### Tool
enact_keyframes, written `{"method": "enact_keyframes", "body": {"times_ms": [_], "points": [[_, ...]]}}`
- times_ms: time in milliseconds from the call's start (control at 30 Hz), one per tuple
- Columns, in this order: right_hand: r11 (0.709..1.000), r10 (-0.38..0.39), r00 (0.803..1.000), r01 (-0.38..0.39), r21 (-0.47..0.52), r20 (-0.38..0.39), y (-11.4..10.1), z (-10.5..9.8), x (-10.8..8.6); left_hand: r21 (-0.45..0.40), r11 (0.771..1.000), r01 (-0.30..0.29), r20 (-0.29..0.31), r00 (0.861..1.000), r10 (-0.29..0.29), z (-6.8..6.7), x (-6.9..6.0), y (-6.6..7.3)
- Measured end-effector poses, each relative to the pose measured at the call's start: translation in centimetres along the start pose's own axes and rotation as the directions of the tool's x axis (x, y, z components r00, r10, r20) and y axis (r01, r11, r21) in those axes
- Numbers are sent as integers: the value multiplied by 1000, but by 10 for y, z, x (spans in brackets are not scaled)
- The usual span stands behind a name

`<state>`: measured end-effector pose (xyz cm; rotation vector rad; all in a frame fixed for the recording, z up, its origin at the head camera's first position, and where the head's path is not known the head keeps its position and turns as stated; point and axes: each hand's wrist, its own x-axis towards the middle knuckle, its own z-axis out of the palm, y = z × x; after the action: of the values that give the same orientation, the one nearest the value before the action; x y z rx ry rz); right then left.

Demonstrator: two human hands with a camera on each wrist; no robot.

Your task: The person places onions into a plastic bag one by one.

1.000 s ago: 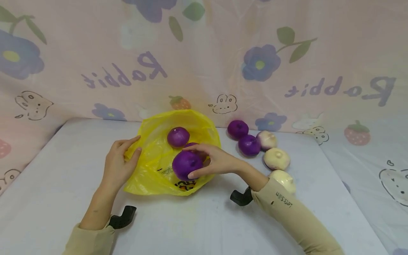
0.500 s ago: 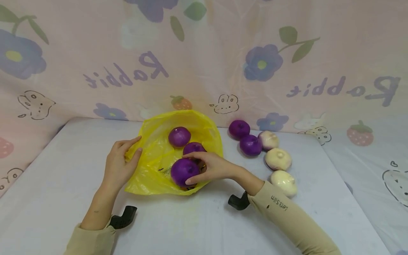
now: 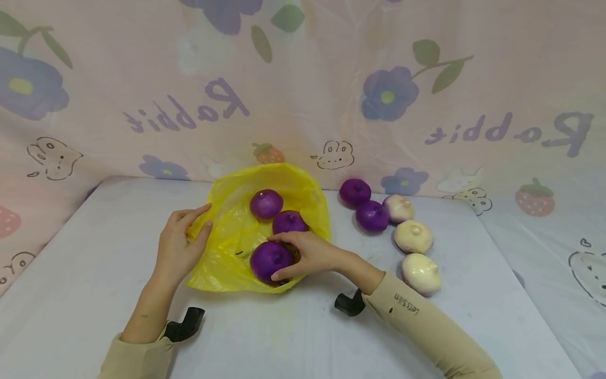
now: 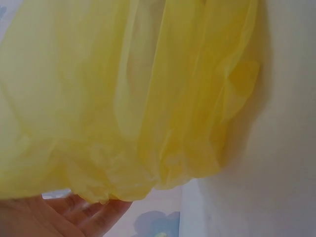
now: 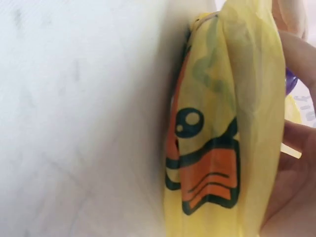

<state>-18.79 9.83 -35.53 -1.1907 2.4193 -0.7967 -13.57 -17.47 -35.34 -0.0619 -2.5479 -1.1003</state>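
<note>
Nearest, on the white table (image 3: 265, 337), the right hand (image 3: 312, 255) reaches over the near lip of the yellow bag (image 3: 222, 258). Its thumb and fingers curl round a purple ball (image 3: 267, 262), knobbed like an onion, which sits just inside the bag's mouth; whether it bears on the bottom of the bag cannot be told. As the grip has not been let go, setting this one down looks close to finished but not complete.

Level with it on the other side, the left hand (image 3: 180, 245) lies against the bag's side with the fingers fairly straight and the thumb apart, apparently steadying the opening.

Just beyond the right fingertips, a second purple ball (image 3: 288, 221) lies in the bag, and a third purple ball (image 3: 266, 204) is farther in. So three are within the bag, counting the held one.

Outside it, to the right of the right fingers and well apart from them, five more form a line: first a glossy pale ball (image 3: 421, 274), then two more pale balls (image 3: 413, 236), then two purple balls (image 3: 372, 216) farthest off. If all belong in the bag, somewhat less than half the work is done and these five are left.
</note>
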Motion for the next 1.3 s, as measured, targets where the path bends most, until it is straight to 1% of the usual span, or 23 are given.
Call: {"method": "enact_keyframes", "body": {"times_ms": [100, 267, 433, 500, 633, 733, 800, 900, 1033, 1133, 1300], "points": [[1000, -8, 1000, 8, -28, 1, 1, 1, 0, -1, 1000, -8, -3, 1000, 8, 1, 0, 1], [1000, 4, 1000, -4, -30, 0, 2, 1, -1, 2, 1000, -28, -15, 999, 28, 3, 0, 0], [1000, -5, 1000, 5, -28, -14, 3, 0, -1, 3, 1000, -30, -25, 999, 30, 2, -1, 0], [1000, -1, 1000, 1, 4, -23, 3, -2, -2, 3, 1000, -31, -28, 999, 31, 2, -1, 0], [996, 32, 998, -28, 90, -50, 3, -7, -6, -1, 999, -32, -34, 999, 32, 2, 0, 1], [990, 44, 995, -32, 134, -87, 4, -11, -11, 1, 1000, -28, -33, 999, 28, 2, -1, 0], [987, 42, 992, -22, 159, -123, 5, -13, -14, 3, 1000, -19, -29, 999, 19, 1, -2, 0], [980, 25, 979, 16, 196, -204, 9, -17, -19, 7, 1000, -9, -25, 1000, 9, 1, -4, -2], [970, 18, 947, 60, 234, -320, 15, -25, -26, 9, 1000, -21, -29, 999, 21, 1, -3, -2], [957, 52, 923, 62, 282, -381, 19, -30, -30, 9, 1000, -30, -31, 999, 30, 1, -2, -2], [931, 112, 886, 64, 359, -449, 24, -37, -36, 4, 1000, -23, -25, 999, 23, 2, -1, 0]]}}
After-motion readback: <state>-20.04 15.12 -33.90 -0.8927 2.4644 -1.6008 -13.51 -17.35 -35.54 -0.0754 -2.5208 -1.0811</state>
